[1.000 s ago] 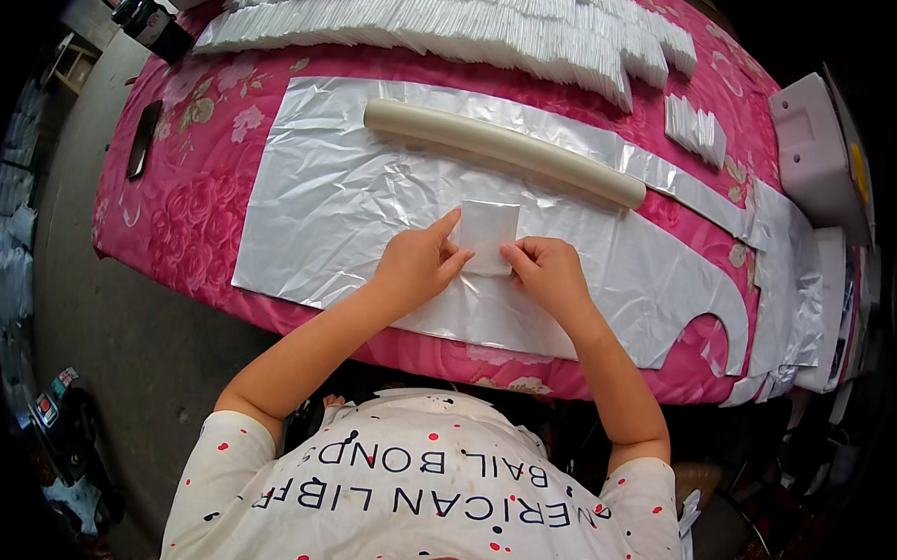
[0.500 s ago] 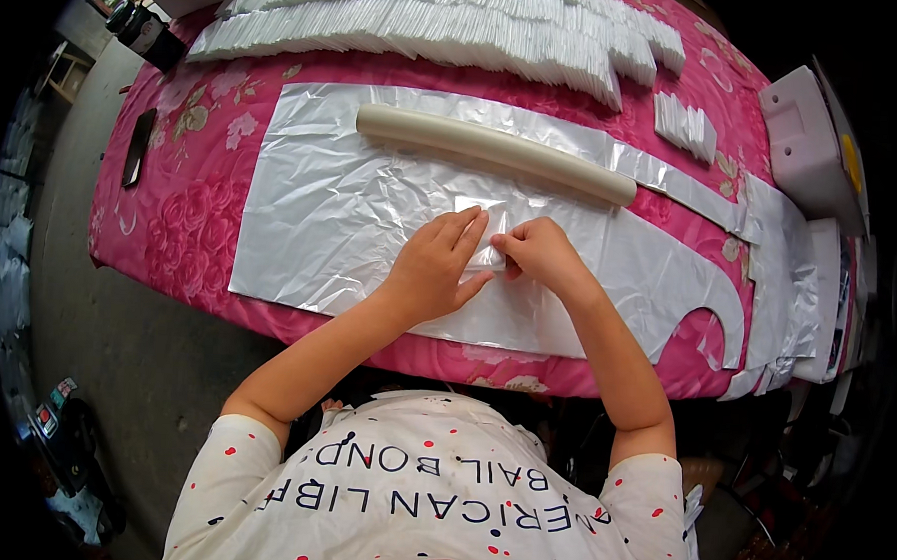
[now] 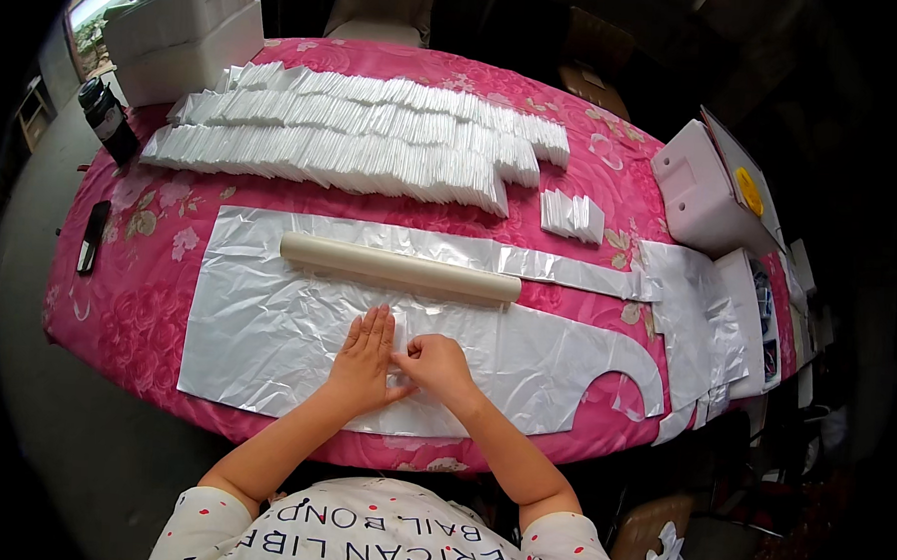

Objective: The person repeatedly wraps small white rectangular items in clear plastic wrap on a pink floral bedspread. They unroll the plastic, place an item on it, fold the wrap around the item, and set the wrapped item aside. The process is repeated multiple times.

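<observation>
A stack of thin white plastic aprons (image 3: 236, 331) lies flat on the pink table, with a strap and a curved cut-out toward the right. My left hand (image 3: 363, 361) rests flat, fingers stretched, over a small folded piece of white plastic (image 3: 400, 330) on top of them. Close beside it my right hand (image 3: 439, 368) is closed, thumb and finger pinching the edge of that folded plastic. Most of the folded piece is hidden under my hands. Just beyond my hands, a beige tube (image 3: 399, 269) lies across the aprons.
Long rows of folded white packets (image 3: 314, 154) stand at the back, with a smaller bunch (image 3: 571, 216) to their right. Foam boxes (image 3: 184, 43) (image 3: 708, 186) stand at the far left and right. A phone (image 3: 93, 237) and a black bottle (image 3: 108, 122) are on the left.
The view has tilted up, showing more of the table's back. My hands have drawn closer together, and less of the folded plastic shows between them.
</observation>
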{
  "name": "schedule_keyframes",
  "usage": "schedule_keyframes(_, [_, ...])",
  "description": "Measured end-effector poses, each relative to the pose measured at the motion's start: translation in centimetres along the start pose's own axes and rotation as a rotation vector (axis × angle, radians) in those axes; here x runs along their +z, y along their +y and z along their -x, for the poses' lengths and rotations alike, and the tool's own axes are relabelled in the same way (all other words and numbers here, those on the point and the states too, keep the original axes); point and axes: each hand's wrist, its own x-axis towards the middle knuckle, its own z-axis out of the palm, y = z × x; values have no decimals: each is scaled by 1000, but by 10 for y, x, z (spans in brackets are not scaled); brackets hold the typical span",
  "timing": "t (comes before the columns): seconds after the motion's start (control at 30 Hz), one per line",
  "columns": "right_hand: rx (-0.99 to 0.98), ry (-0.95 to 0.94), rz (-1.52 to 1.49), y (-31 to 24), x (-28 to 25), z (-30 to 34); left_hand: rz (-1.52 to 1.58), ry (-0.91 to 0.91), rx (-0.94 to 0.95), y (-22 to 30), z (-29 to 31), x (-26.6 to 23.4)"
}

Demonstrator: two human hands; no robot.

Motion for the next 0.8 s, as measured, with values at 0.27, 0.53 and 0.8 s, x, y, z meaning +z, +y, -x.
schedule_keyframes(0.27, [-53,131,380,-4,-7,16,-25,45,14,0,4,-4])
schedule_keyframes(0.53, [-628,233,432,-22,0,-13,1007,-90,-252,-2,73,-50])
schedule_keyframes(0.8, [-657,22,285,-33,103,18,1603,-468,-1214,-4,190,-64])
